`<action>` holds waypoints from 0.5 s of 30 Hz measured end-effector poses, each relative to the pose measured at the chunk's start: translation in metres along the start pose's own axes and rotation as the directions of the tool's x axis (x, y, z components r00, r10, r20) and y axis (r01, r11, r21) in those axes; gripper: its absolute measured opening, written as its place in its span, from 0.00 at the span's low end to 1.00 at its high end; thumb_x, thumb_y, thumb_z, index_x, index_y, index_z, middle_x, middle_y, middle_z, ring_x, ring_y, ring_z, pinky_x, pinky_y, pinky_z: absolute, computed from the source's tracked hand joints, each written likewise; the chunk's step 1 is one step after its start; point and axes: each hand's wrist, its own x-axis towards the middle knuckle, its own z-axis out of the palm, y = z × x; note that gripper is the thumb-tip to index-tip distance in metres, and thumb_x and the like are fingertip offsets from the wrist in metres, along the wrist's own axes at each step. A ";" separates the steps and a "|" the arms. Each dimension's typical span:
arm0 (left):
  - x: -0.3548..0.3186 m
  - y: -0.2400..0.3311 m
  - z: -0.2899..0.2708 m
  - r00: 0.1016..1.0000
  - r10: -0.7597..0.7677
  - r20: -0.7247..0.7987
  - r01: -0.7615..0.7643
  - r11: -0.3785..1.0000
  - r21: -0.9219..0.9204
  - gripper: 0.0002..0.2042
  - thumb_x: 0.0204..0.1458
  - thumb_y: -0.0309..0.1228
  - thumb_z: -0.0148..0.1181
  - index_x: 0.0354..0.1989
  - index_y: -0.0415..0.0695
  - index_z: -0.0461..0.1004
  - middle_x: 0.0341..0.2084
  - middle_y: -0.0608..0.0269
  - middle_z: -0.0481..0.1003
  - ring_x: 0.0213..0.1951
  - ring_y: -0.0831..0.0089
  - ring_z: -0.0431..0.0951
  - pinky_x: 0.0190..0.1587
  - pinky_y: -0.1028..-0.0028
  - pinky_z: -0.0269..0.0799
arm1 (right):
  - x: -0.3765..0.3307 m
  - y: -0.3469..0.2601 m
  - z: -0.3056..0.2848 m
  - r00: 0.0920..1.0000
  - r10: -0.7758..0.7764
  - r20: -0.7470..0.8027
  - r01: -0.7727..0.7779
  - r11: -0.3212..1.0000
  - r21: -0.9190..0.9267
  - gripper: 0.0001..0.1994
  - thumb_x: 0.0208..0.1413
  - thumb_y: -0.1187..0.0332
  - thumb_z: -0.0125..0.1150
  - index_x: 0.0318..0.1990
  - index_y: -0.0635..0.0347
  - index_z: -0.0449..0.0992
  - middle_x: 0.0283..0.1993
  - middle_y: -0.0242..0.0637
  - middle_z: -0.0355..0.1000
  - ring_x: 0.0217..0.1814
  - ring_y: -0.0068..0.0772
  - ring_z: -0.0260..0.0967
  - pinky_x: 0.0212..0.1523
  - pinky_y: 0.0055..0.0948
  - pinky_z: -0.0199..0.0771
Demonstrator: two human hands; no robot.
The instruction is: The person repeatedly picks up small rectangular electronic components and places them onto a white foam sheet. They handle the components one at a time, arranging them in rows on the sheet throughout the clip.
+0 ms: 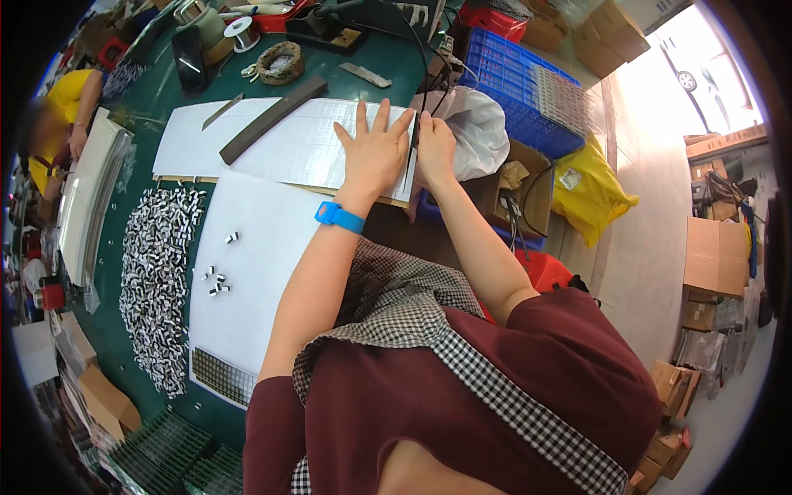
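Observation:
My left hand point(375, 157), with a blue band at the wrist, lies flat with fingers spread on a long white sheet point(297, 161). That sheet has faint grid lines and rests on a board. Beside its right end my right hand point(436, 147) is closed, with a thin dark edge showing between it and the sheet; what it grips is mostly hidden. To the left of my left hand, a dark square bar point(272, 122) lies slantwise across the sheet. A narrow pointed blade point(223, 112) sits near the sheet's far left.
Many small metal cylinders point(157, 289) cover the green table at left. Several lie on another white sheet point(256, 239) by a dark gridded piece point(223, 375). A solder spool point(241, 35) and phone point(190, 62) stand behind. Right are a plastic bag point(478, 132) and blue crate point(503, 82).

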 end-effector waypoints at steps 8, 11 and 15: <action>0.000 0.001 -0.002 1.000 -0.012 0.000 0.012 1.000 -0.023 0.20 0.58 0.41 0.41 0.60 0.66 0.63 0.63 0.60 0.57 0.65 0.45 0.48 0.56 0.29 0.37 | 0.009 0.012 0.020 0.999 0.033 0.000 -0.033 0.999 0.025 0.23 0.62 0.55 0.43 0.37 0.71 0.72 0.34 0.54 0.73 0.38 0.46 0.71 0.40 0.39 0.67; 0.000 0.001 -0.005 0.998 -0.030 0.060 0.029 0.999 0.013 0.21 0.59 0.42 0.40 0.62 0.68 0.59 0.65 0.61 0.54 0.66 0.48 0.47 0.56 0.30 0.40 | 0.010 0.020 0.024 0.989 0.101 0.106 -0.128 0.947 0.295 0.21 0.63 0.56 0.43 0.37 0.69 0.73 0.34 0.46 0.73 0.37 0.36 0.71 0.40 0.35 0.68; -0.001 0.002 -0.006 0.997 -0.031 0.066 0.032 1.000 -0.001 0.21 0.59 0.42 0.40 0.62 0.67 0.60 0.65 0.60 0.54 0.66 0.47 0.46 0.57 0.30 0.39 | 0.009 0.028 0.026 0.931 0.136 0.338 -0.345 0.627 0.698 0.17 0.64 0.59 0.44 0.38 0.65 0.73 0.35 0.35 0.73 0.35 0.25 0.70 0.37 0.26 0.69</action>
